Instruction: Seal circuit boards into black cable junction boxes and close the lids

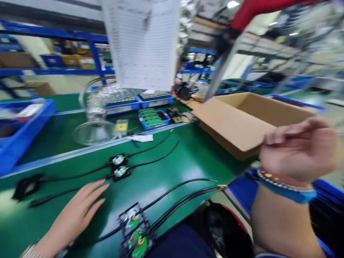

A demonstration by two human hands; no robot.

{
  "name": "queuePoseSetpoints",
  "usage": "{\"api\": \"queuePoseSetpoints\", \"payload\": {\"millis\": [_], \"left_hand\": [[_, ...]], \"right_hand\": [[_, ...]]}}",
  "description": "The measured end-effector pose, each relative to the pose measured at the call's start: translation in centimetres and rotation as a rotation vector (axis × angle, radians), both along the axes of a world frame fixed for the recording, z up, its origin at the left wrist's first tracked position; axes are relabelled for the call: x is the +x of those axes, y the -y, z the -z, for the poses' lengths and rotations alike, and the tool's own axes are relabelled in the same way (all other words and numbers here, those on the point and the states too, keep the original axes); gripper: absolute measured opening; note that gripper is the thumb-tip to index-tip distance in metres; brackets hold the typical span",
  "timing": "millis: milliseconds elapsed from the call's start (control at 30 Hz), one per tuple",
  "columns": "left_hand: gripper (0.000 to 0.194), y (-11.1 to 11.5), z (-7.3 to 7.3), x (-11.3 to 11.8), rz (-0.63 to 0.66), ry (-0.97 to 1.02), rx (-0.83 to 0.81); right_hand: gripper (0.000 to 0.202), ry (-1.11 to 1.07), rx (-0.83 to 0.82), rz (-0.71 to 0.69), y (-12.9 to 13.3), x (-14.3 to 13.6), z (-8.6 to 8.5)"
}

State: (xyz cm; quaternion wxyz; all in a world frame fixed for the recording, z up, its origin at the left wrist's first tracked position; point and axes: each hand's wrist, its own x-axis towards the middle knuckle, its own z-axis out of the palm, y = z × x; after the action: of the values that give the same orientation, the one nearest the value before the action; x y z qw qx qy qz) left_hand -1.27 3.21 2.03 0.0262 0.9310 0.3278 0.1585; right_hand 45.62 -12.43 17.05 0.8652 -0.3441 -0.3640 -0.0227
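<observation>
My left hand (83, 206) is open over the green bench, fingers stretched out and holding nothing visible. Just beyond its fingertips lies a pair of small black housings (119, 167) with round green circuit boards and black cables. Closer to me, another pair of black housings (135, 231) holds round green boards with coloured wires; black cables (182, 200) run from it to the right. My right hand (298, 150) is raised at the right, in front of the open cardboard box (236, 125). Its fingers look curled but are smeared by motion, and I cannot make out anything in them.
A blue bin (27, 125) stands at the left. Behind the bench strip are a clear funnel-shaped hood (95, 132) on a foil duct, a blue tray (153, 120) of green boards and pliers (135, 139). A printed sheet (145, 46) hangs above. A dark bin (225, 229) stands below the bench edge.
</observation>
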Motion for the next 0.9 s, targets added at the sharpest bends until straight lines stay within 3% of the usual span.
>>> {"api": "queuePoseSetpoints", "payload": {"millis": [67, 133, 167, 267, 367, 533, 700, 900], "left_hand": [[0.038, -0.9, -0.7, 0.9, -0.115, -0.025, -0.058], [0.036, -1.9, -0.8, 2.0, -0.188, -0.063, -0.138], [0.035, -2.2, -0.7, 2.5, -0.228, -0.07, -0.182], [0.032, -2.6, -0.2, 3.5, -0.286, -0.062, -0.281], [0.028, -2.4, 0.0, 3.8, -0.313, -0.051, -0.328], [0.023, -1.4, -0.1, 3.9, -0.322, -0.054, -0.413], [0.006, -0.5, -0.6, 3.4, -0.255, -0.007, -0.501], [0.019, -0.4, -4.0, 2.7, -0.14, 0.287, -0.816]], "right_hand": [[0.013, 0.191, -0.283, -0.202, -5.6, -4.4, 4.1], [0.015, 0.594, -0.694, -0.388, -10.1, -9.2, 8.3], [0.017, 0.807, -0.783, -0.461, -11.8, -11.4, 10.2], [0.032, 1.196, -0.864, -0.503, -15.2, -16.1, 14.6], [0.037, 1.306, -0.961, -0.467, -16.6, -18.1, 16.9], [0.011, 1.301, -1.003, -0.481, -15.6, -18.8, 18.2], [0.008, 1.215, -0.942, -0.622, -13.8, -18.6, 17.4], [0.013, 0.93, -0.826, -0.795, -14.1, -17.2, 14.6]]}}
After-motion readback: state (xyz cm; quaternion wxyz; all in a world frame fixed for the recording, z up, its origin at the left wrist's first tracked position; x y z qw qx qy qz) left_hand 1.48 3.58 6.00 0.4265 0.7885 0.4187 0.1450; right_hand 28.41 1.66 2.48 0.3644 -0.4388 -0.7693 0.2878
